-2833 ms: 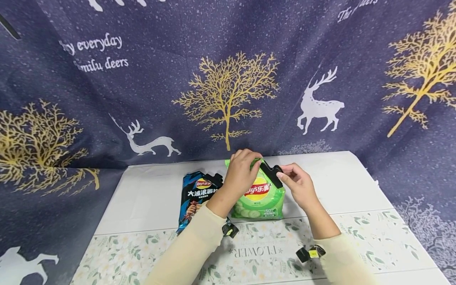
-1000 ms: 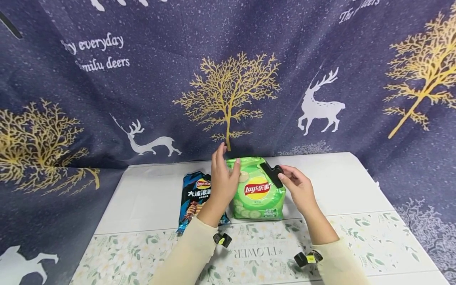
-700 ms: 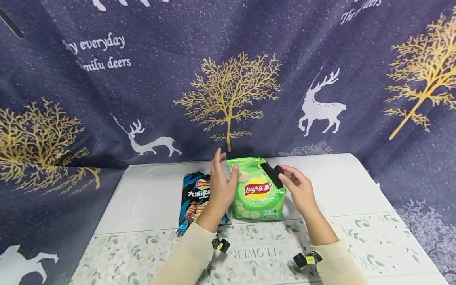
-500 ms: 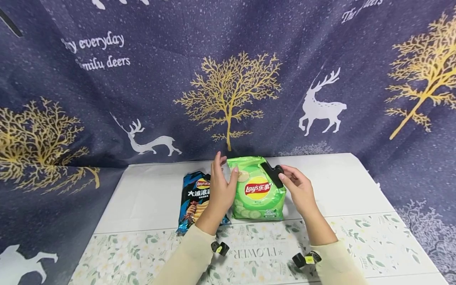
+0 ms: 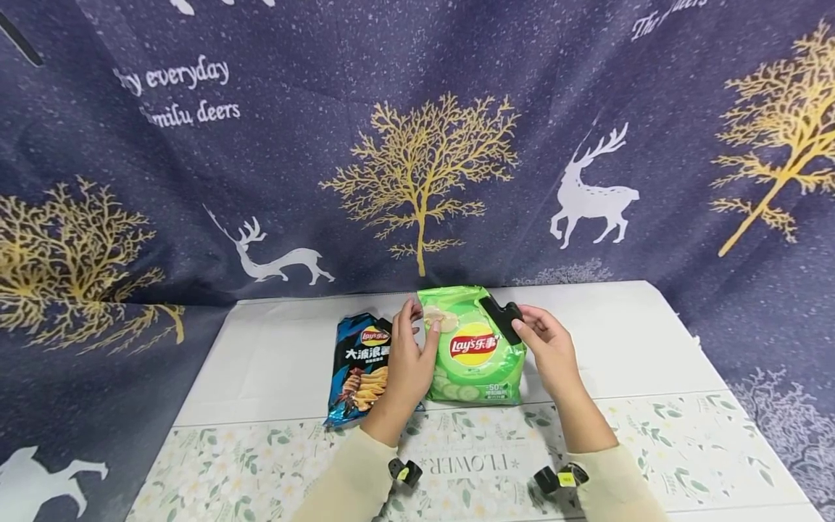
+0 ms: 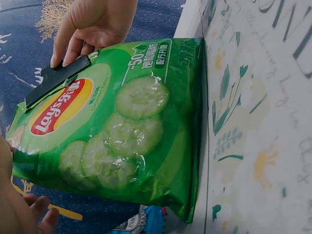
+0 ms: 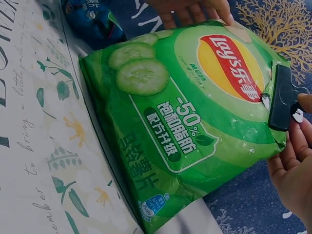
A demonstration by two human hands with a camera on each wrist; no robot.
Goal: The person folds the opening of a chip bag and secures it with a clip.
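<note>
A green Lay's chip bag (image 5: 475,362) stands on the table, leaning slightly back. A black bag clip (image 5: 501,319) sits slantwise across its upper right corner. My right hand (image 5: 551,351) pinches the clip's handle between thumb and fingers, clearly so in the right wrist view. At the bag's left side edge is my left hand (image 5: 411,362), its thumb on the front face and its bent fingers round toward the back. Behind my left hand lies a blue-black chip bag (image 5: 355,384), partly hidden; a dark bit of another clip shows at its top right.
The white table (image 5: 280,362) has a floral printed strip (image 5: 228,464) along its front half. A dark blue curtain (image 5: 274,167) with gold trees and white deer hangs right behind the table's back edge.
My left hand has come off the green bag's top, opened beside it, then lowered and bent its fingers at the left edge. My right hand has stayed on the clip.
</note>
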